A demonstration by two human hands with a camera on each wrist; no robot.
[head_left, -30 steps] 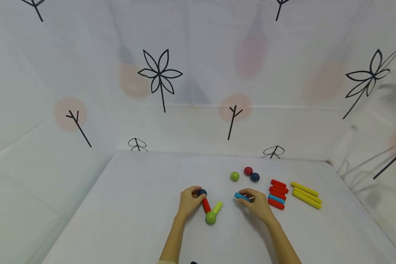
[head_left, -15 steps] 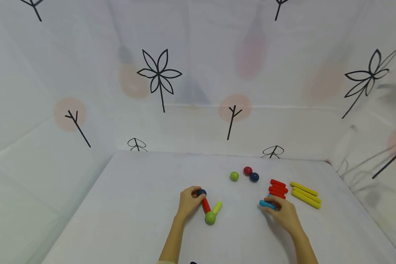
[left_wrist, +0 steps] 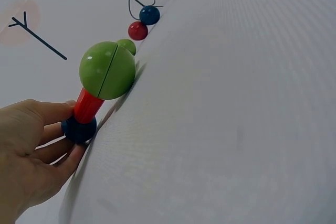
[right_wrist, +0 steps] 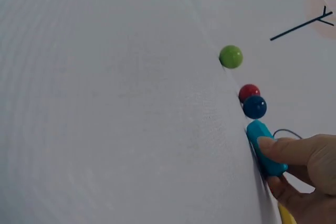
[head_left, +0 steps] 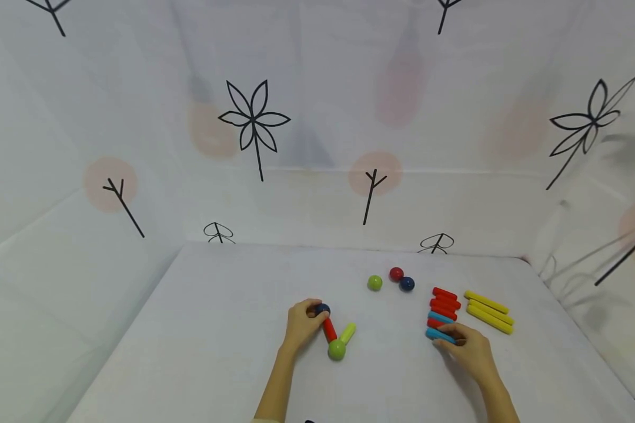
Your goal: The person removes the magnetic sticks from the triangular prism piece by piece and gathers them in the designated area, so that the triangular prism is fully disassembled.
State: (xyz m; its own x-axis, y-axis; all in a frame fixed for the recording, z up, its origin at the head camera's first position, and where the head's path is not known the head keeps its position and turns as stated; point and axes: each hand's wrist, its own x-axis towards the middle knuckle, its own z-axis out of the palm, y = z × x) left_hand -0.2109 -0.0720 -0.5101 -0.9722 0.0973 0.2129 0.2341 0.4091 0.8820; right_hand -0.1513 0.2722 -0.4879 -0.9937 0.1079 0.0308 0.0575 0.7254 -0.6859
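Observation:
My left hand (head_left: pixel 303 324) grips a dark blue ball (left_wrist: pixel 80 129) at one end of a joined piece. A red stick (head_left: pixel 330 330) links that ball to a green ball (head_left: pixel 337 351), from which a short yellow-green stick (head_left: pixel 348 333) points away. On the right, my right hand (head_left: pixel 468 349) pinches a short blue stick (right_wrist: pixel 266 149) between thumb and fingers. It lies at the near end of a row of short sticks, beside a red stick (head_left: pixel 436 323). The fingers partly cover the near sticks in the head view.
Several red sticks (head_left: pixel 444 304) and another blue stick (head_left: pixel 440 317) make up the row. Right of it lie three long yellow sticks (head_left: pixel 490 317). Farther back are a green ball (head_left: pixel 374 282), a red ball (head_left: pixel 396 274) and a dark blue ball (head_left: pixel 407 284) on the white table (head_left: pixel 233 329).
My right hand has carried the blue stick rightward from near the table's middle to the near end of the row. The left hand and its joined piece have stayed in place.

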